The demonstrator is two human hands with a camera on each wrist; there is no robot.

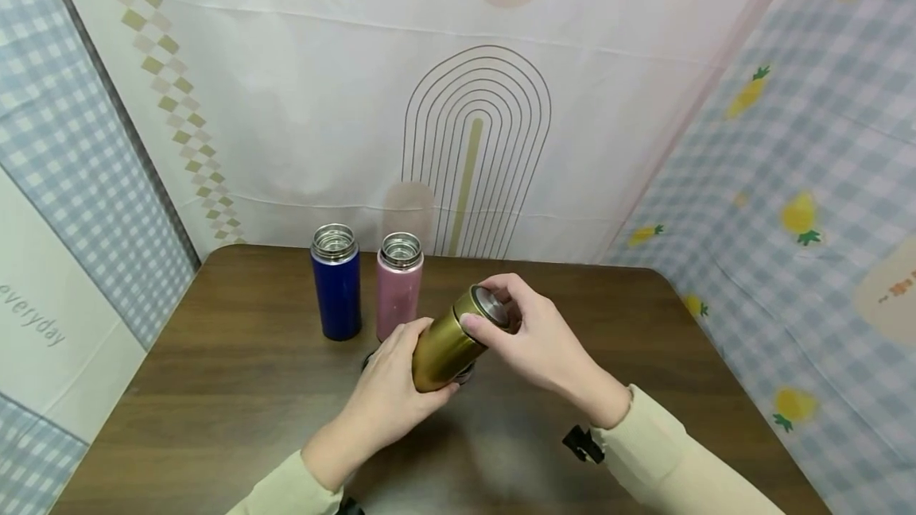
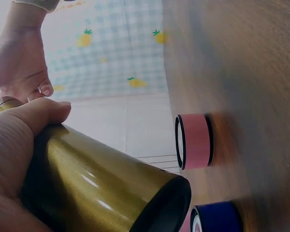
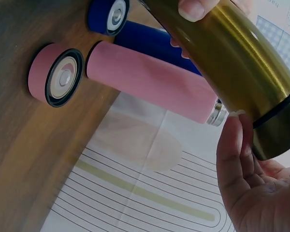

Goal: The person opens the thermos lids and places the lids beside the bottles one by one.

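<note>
A gold thermos bottle (image 1: 442, 356) is held tilted above the table, its lidded end up and toward the right. My left hand (image 1: 386, 388) grips its body from the left, with the thumb below. At the upper end, my right hand (image 1: 544, 340) pinches the gold lid (image 3: 280, 128) between thumb and fingers. The lid sits on the bottle, with a dark ring between them. Behind the left hand stand an uncapped pink thermos bottle (image 1: 401, 288) and an uncapped blue thermos bottle (image 1: 338, 300), both upright with bare steel necks.
In the right wrist view, a pink lid (image 3: 37, 72) and a blue lid (image 3: 97, 17) rest on the brown wooden table (image 1: 215, 388) near their bottles. From the head view, both are mostly hidden by the left hand and gold bottle. Patterned cloths (image 1: 300, 102) hang around the table.
</note>
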